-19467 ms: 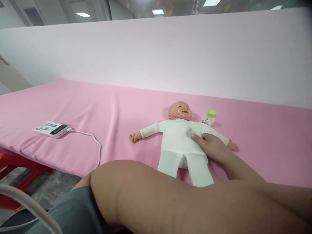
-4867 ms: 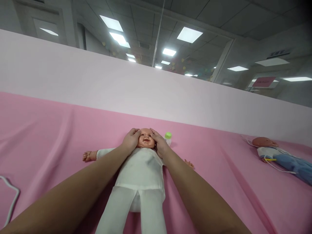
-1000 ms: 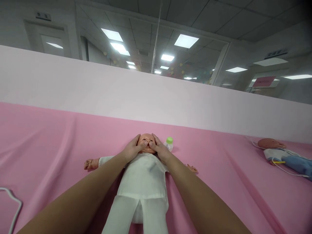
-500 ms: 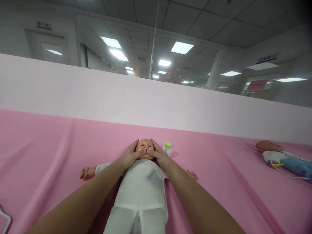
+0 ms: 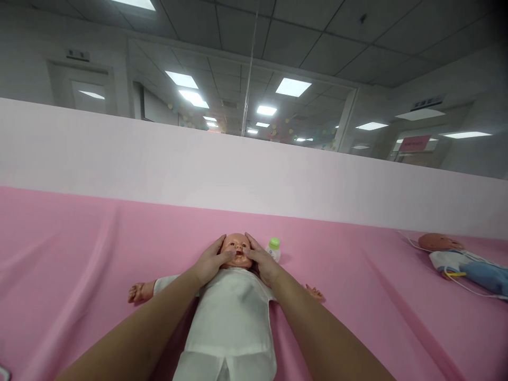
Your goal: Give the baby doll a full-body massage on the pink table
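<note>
A baby doll (image 5: 234, 312) in white clothes lies on its back with both arms stretched out sideways. My left hand (image 5: 210, 260) cups one side of the doll's head, its thumb lying on the cheek beside the mouth. On the other side, my right hand (image 5: 263, 263) holds the head in the same way, with the thumb at the opposite cheek. The doll's mouth shows between my two thumbs. Close by my right hand stands a small clear bottle (image 5: 273, 251) with a green cap; my hand hides part of its lower side.
A pink sheet (image 5: 79, 243) with folds covers the surface. Behind it rises a white panel (image 5: 222, 169) with clear glazing above. At the far right lies a second doll (image 5: 472, 267) in blue and white, with a thin tube. A metal object (image 5: 5, 372) edges into the lower left corner.
My thumbs have slid outward from the doll's mouth to its cheeks. Everything sits slightly lower in view, as the camera has tilted up.
</note>
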The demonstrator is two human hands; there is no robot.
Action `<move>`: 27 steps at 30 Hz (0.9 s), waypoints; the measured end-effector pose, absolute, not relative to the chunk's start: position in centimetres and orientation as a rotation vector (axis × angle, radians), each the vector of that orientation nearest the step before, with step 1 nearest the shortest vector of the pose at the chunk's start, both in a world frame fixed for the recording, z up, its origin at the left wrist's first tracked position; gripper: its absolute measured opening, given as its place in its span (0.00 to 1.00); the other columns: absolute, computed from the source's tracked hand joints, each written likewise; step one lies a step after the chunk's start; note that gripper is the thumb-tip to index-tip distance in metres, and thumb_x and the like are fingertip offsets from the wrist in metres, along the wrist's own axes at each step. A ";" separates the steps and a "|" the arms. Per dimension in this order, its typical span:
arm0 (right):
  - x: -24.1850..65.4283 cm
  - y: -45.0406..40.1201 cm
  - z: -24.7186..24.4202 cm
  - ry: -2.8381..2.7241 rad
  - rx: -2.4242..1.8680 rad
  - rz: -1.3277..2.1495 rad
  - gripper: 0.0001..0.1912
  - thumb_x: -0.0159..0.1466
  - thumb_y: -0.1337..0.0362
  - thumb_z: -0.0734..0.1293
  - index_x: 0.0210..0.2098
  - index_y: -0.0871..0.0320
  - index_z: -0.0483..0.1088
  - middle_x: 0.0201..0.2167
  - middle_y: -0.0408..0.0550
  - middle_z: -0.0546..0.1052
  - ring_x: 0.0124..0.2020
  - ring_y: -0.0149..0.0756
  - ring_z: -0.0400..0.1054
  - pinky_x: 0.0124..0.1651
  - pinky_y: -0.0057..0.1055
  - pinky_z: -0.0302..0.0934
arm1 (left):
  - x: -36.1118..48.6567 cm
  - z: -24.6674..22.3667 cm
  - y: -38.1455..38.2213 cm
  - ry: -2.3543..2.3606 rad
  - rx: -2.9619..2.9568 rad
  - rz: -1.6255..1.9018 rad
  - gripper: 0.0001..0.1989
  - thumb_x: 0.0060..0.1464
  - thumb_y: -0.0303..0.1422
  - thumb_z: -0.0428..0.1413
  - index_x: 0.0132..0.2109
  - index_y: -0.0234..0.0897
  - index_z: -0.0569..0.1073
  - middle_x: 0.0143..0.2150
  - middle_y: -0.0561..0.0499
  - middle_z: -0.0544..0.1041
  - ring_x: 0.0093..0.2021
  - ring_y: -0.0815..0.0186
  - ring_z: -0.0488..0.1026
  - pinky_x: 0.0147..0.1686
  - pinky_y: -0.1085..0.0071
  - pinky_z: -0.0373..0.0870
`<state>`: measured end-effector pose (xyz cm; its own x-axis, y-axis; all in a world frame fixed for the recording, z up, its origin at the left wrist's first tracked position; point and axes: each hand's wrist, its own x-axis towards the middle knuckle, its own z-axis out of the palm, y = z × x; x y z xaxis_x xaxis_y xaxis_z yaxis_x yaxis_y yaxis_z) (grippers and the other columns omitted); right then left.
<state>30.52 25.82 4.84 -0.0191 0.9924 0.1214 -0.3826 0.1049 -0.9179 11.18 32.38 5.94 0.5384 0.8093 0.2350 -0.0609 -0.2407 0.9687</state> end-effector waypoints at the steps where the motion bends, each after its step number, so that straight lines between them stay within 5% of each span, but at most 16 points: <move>1: 30.6 25.9 4.8 -1.007 -0.820 1.311 0.54 0.59 0.57 0.78 0.76 0.45 0.46 0.72 0.51 0.61 0.66 0.48 0.66 0.70 0.46 0.58 | 11.1 6.0 32.4 0.651 1.607 0.910 0.49 0.54 0.49 0.66 0.74 0.34 0.57 0.71 0.35 0.66 0.69 0.44 0.65 0.67 0.52 0.63; 9: 30.9 26.2 4.4 -1.069 -0.912 1.265 0.61 0.53 0.57 0.82 0.75 0.41 0.47 0.74 0.51 0.59 0.68 0.51 0.63 0.70 0.50 0.58 | 10.9 6.4 31.9 0.744 1.698 0.887 0.54 0.51 0.51 0.68 0.76 0.36 0.53 0.74 0.37 0.60 0.72 0.43 0.59 0.68 0.53 0.62; 15: 30.8 26.3 4.4 -1.058 -0.893 1.264 0.62 0.53 0.57 0.83 0.76 0.41 0.45 0.74 0.51 0.58 0.68 0.51 0.63 0.70 0.50 0.58 | 10.9 6.8 31.6 0.661 1.700 0.872 0.44 0.53 0.50 0.67 0.72 0.40 0.64 0.70 0.42 0.67 0.70 0.43 0.63 0.64 0.55 0.68; 22: 30.7 26.0 4.6 -1.073 -0.900 1.261 0.60 0.54 0.57 0.82 0.76 0.45 0.46 0.74 0.53 0.57 0.69 0.49 0.61 0.71 0.48 0.56 | 10.9 6.0 32.3 0.730 1.667 0.869 0.55 0.54 0.49 0.66 0.77 0.30 0.48 0.74 0.36 0.59 0.72 0.47 0.60 0.67 0.58 0.63; 27: 30.7 26.3 4.4 -1.072 -0.874 1.277 0.59 0.54 0.58 0.82 0.76 0.44 0.47 0.73 0.52 0.59 0.69 0.49 0.63 0.71 0.48 0.57 | 10.9 5.8 32.4 0.747 1.657 0.862 0.55 0.54 0.48 0.66 0.77 0.31 0.47 0.76 0.37 0.55 0.73 0.48 0.58 0.67 0.61 0.63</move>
